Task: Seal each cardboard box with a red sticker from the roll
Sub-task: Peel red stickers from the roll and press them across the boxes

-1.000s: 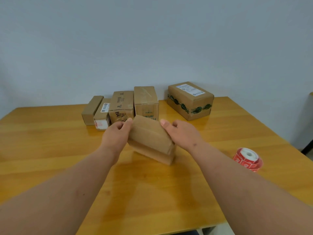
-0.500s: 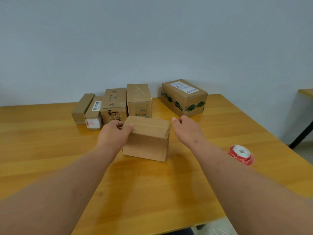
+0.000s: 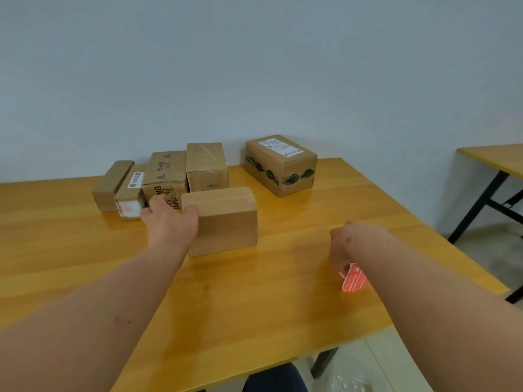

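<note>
Near box (image 3: 223, 219) now set flat on the table (image 3: 254, 306), long side facing, no longer tilted up between two hands as a second ago. Left hand (image 3: 169, 222) staying at its left end, fingers curled loosely round the top-left corner, steadying rather than lifting. Right hand (image 3: 343, 246) gone from the box, swung out to the right and down onto the sticker roll (image 3: 353, 278), knuckles up, fingers bent under and out of sight; seemingly closed on the roll, though exactly how is hidden by the wrist. Only a red, printed edge of the roll showing below the hand, near the right side of the table and well apart from the box.

Meaning for the task: positioning of this box looks finished, and fetching a sticker is the step in hand. No red sticker visible on its top seam yet.

Farther off, four boxes (image 3: 167, 176) packed side by side against the wall, and a green-taped box (image 3: 280, 165) standing apart to their right. A second table (image 3: 492, 157) at far right.
</note>
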Available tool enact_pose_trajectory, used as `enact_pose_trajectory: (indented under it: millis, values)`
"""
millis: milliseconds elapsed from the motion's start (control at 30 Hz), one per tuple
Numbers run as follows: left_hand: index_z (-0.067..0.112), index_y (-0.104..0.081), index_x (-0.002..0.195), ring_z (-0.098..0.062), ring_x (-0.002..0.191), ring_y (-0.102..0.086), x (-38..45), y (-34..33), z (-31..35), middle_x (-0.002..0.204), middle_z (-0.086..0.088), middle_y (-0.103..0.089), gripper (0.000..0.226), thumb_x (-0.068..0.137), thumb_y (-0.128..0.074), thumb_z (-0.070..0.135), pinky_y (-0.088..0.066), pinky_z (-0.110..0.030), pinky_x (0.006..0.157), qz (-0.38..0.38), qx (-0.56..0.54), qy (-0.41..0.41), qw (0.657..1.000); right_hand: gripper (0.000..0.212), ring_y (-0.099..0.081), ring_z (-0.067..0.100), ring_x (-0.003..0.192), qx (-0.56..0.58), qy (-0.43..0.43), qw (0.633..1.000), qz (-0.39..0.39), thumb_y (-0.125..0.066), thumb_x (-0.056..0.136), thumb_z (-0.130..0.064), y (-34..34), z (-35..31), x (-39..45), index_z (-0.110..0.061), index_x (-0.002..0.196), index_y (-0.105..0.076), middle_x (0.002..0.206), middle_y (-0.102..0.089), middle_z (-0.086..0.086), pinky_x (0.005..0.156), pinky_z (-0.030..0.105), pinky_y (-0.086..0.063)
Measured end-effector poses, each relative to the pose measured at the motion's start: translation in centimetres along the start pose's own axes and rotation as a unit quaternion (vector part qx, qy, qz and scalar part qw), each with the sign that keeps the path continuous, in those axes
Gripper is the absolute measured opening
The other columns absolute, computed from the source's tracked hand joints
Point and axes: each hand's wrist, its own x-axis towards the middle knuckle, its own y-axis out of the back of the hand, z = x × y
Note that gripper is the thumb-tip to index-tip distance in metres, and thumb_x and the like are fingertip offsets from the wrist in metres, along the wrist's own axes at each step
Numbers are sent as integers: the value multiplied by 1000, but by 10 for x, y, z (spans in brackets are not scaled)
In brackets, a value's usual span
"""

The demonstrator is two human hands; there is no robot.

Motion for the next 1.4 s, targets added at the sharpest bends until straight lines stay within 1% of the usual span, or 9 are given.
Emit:
enact_pose_trajectory:
  millis: [267, 433, 600, 700, 833, 933, 1033, 1200, 1400]
  values:
    - [14, -37, 141, -30, 132, -33, -21, 10, -1, 144, -14, -33, 55, 94, -57, 32, -34, -44, 107, 75, 72, -107, 989, 10, -65, 24, 83, 58, 87, 990, 99, -55, 86, -11, 4, -18, -3, -12, 95, -60, 92, -61, 6, 70, 33, -57]
    - [15, -48, 129, -14, 92, -51, -35, 12, -5, 114, -3, -50, 37, 94, -57, 23, -43, -30, 80, 52, 56, -202, 976, 21, -68, 25, 76, 209, 141, 966, 57, -64, 90, -14, 15, -43, -22, -6, 110, -62, 97, -64, 12, 68, 36, -61]
    - [22, -56, 97, -12, 69, -52, -48, 15, -17, 74, 5, -55, 10, 95, -56, 32, -40, -25, 58, -65, 69, -209, 973, 11, -70, 24, 83, 517, 200, 831, -48, -62, 92, -10, 5, -59, -43, -8, 102, -59, 91, -70, 13, 72, 39, -61]
    - [25, -57, 84, -10, 65, -49, -58, 18, -27, 71, 7, -54, 28, 94, -50, 51, -39, -24, 58, -175, 73, -195, 962, 6, -67, 19, 72, 620, 205, 750, -102, -59, 95, -12, -12, -71, -49, -9, 100, -59, 81, -69, 10, 68, 34, -59]
    - [32, -55, 95, -4, 81, -59, -73, 25, -37, 89, 11, -62, 55, 76, -44, 82, -46, -19, 69, -313, 56, -190, 929, 20, -67, 20, 76, 696, 201, 673, -151, -60, 95, -16, -29, -88, -48, -5, 112, -61, 91, -70, 12, 62, 30, -59]
    - [47, -49, 108, -1, 102, -56, -81, 24, -45, 112, 17, -59, 48, 70, -75, 60, -46, -21, 87, -350, 73, -184, 915, 12, -69, 20, 81, 724, 196, 638, -174, -62, 94, -16, -35, -96, -49, -5, 99, -66, 93, -71, 11, 72, 32, -58]
    - [47, -54, 104, -3, 107, -56, -81, 22, -49, 110, 19, -63, 44, 74, -83, 34, -45, -30, 97, -328, 22, -131, 935, 21, -71, 22, 94, 697, 217, 655, -195, -62, 93, -21, -34, -101, -52, -5, 105, -68, 100, -74, 10, 75, 31, -57]
    - [27, -68, 109, -16, 100, -69, -69, 26, -52, 103, 5, -73, 42, 70, -85, 30, -54, -43, 93, -347, -100, -31, 932, 22, -70, 17, 73, 675, 256, 672, -169, -66, 91, -31, -27, -109, -56, -18, 109, -63, 85, -74, 5, 69, 34, -60]
    - [19, -67, 104, -19, 88, -73, -57, 20, -54, 99, -4, -75, 31, 76, -82, 22, -60, -43, 82, -311, -114, 31, 943, 56, -66, 27, 86, 665, 273, 672, -177, -50, 89, -63, -20, -109, -53, -15, 112, -68, 97, -71, 12, 84, 43, -58]
